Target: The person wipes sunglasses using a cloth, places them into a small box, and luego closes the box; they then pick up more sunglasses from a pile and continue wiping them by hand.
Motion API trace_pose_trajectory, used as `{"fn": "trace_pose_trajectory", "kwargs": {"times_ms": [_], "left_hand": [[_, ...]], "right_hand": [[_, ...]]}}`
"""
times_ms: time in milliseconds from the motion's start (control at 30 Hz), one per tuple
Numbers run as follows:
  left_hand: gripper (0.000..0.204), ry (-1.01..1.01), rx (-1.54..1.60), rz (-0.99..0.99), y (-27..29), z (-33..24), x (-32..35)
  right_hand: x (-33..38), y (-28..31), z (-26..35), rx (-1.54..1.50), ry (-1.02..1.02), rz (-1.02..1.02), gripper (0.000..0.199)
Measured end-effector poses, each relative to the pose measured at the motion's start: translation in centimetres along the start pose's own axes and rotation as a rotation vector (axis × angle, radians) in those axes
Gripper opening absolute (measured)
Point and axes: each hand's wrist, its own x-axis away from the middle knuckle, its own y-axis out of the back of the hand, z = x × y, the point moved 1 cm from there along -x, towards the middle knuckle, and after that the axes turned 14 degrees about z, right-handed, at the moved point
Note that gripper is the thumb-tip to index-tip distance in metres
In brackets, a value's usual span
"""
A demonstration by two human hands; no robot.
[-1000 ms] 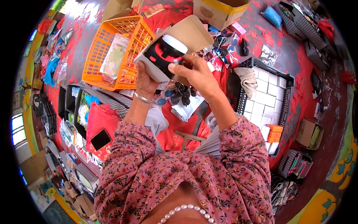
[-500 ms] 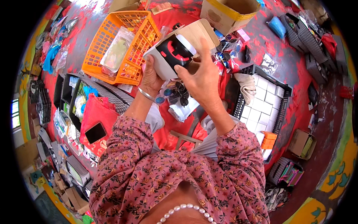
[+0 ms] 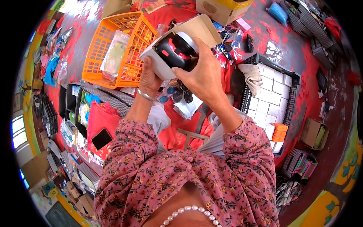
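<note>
Black-and-red device (image 3: 173,53) sits partly in an open white carton (image 3: 160,68). I observe the left hand (image 3: 151,78) gripping the carton, the right hand (image 3: 204,75) clasping the device. Orange basket (image 3: 93,62) and black crate (image 3: 245,104) rest on grey, red-patched flooring (image 3: 77,43); a yellow-and-green painted wall (image 3: 346,176) borders the right.

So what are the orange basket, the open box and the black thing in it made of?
The orange basket looks like smooth plastic, with rows of holes. The open box seems matte cardboard: white outside, brown inside. The black thing is probably plastic; its surface looks shiny.
</note>
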Motion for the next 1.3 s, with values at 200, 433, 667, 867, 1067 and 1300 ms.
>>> {"fn": "trace_pose_trajectory", "kwargs": {"times_ms": [200,433,667,867,1067,1300], "left_hand": [[0.085,0.014,-0.075,0.053,-0.2,-0.8,-0.3],[0.069,0.028,0.170,-0.016,2.8,-0.6,-0.1],[0.074,0.076,0.134,-0.010,2.7,-1.5,0.1],[0.076,0.081,0.006,0.066,0.5,-3.1,0.6],[0.080,0.115,0.099,0.063,-0.2,-3.3,0.7],[0.078,0.108,0.188,0.063,0.1,-3.1,0.5]], "right_hand": [[-0.4,0.7,-0.9,-0.327,-0.148,0.062,0.068],[-0.5,1.8,-1.3,-1.155,-0.093,0.092,0.054],[-0.6,0.8,-0.7,-0.953,-0.070,0.268,0.060],[-0.6,-0.1,-0.3,-0.842,-0.216,0.393,0.061],[-1.1,0.1,0.0,-0.824,-0.173,0.358,0.055],[-1.1,-0.6,0.1,-0.585,-0.136,0.339,0.049]]}}
